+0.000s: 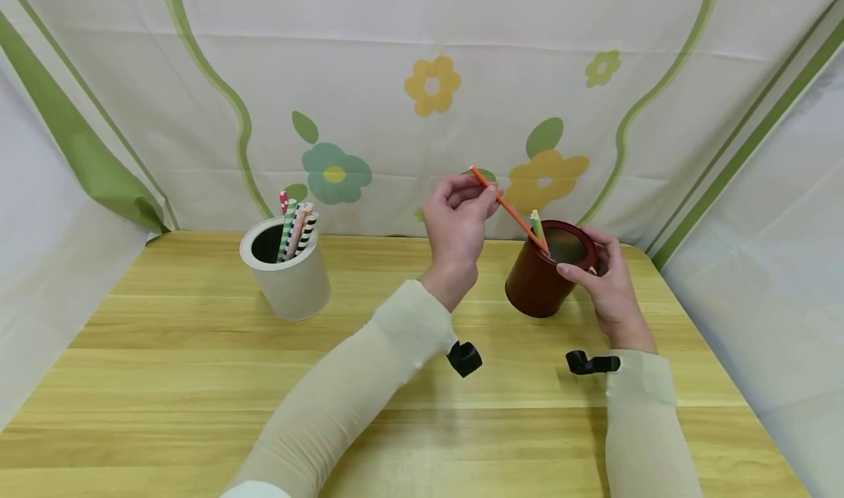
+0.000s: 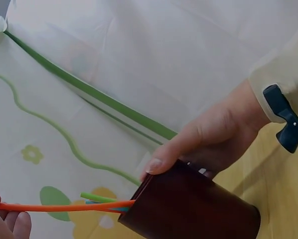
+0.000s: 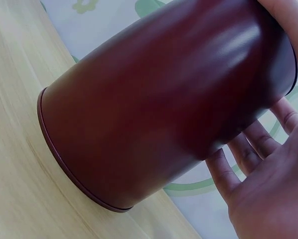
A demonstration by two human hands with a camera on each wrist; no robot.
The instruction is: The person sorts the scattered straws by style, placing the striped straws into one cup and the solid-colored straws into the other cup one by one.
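In the head view my left hand (image 1: 458, 216) pinches a thin orange straw-like stick (image 1: 508, 206) between thumb and fingers, near its upper end. The stick slants down to the right, its lower end inside the mouth of a dark red-brown cup (image 1: 537, 285). Several shorter sticks, one of them green (image 1: 536, 225), lean at the cup's left rim; the left wrist view also shows a blue one (image 2: 91, 202) below the green. My right hand (image 1: 609, 282) grips the cup's right side, thumb at the near rim. Its fingers (image 3: 248, 147) lie along the wall in the right wrist view.
A white cup (image 1: 293, 285) stands at the table's back left, holding several striped and patterned sticks (image 1: 297, 227). The wooden table (image 1: 165, 381) ends at a flowered cloth (image 1: 369, 80) close behind both cups. White cloth sides (image 1: 778, 264) rise at left and right.
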